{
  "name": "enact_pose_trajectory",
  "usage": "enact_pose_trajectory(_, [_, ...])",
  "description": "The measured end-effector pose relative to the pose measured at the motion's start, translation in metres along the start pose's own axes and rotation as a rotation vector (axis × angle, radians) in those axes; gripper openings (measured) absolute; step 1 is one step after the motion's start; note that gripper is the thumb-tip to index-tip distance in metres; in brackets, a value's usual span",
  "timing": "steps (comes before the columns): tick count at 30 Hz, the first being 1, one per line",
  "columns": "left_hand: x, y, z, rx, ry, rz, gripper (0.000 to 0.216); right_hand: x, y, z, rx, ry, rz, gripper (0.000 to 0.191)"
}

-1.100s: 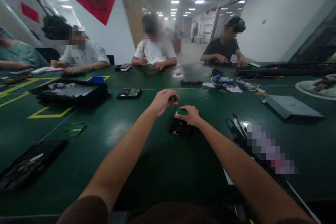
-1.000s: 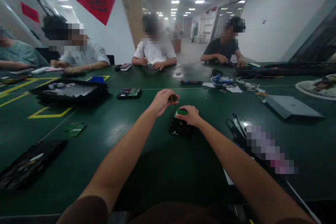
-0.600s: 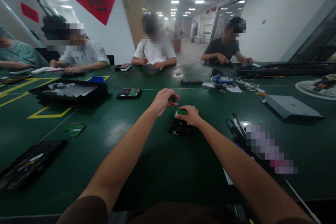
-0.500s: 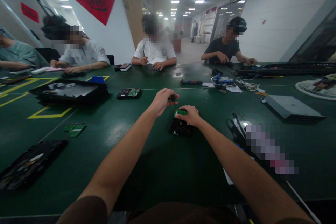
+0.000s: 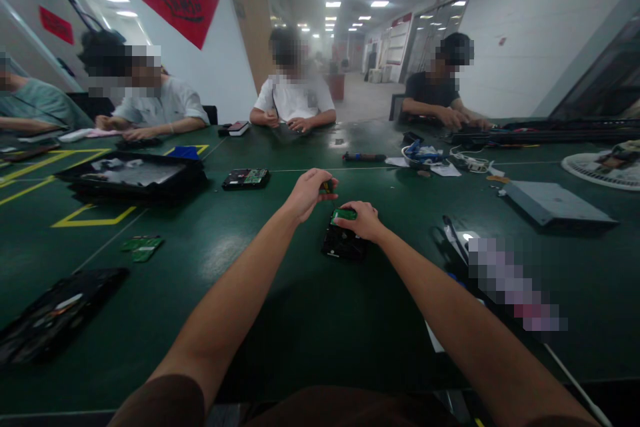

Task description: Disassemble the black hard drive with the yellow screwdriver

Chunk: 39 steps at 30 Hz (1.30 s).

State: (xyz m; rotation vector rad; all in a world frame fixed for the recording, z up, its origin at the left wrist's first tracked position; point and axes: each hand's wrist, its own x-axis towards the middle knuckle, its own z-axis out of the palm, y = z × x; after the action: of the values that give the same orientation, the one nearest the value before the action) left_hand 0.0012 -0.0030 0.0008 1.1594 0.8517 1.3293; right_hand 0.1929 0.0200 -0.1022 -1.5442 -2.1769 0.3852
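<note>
A black hard drive [image 5: 343, 242] lies on the green table with a green circuit board [image 5: 344, 215] at its far end. My right hand [image 5: 364, 219] is closed over the drive's far right side, fingers on the board. Just above and to the left, my left hand [image 5: 314, 192] grips a small screwdriver [image 5: 328, 187] by its dark and yellow handle. Its thin shaft points down toward the board's far edge; whether the tip touches a screw is too small to tell.
A second hard drive [image 5: 246, 179] lies farther left, beyond loose green circuit boards [image 5: 144, 248]. At the left stand a black tray [image 5: 185, 177] and a black casing [image 5: 65, 310]. A metal box [image 5: 560, 205], a basin of blue items [image 5: 421, 153] and papers lie right. Co-workers sit opposite.
The screwdriver handle has turned slightly in my left hand, showing more yellow. My right hand and the drive stay put. The co-worker at the far right has shifted rightward, hands closer together.
</note>
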Motion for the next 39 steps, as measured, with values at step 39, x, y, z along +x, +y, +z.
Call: enact_pose_trajectory(39, [-0.003,0.0028,0.0019,0.036,-0.054,-0.035,0.025,-0.0015,-0.0051,-0.0052,-0.001,-0.026,0.015,0.053])
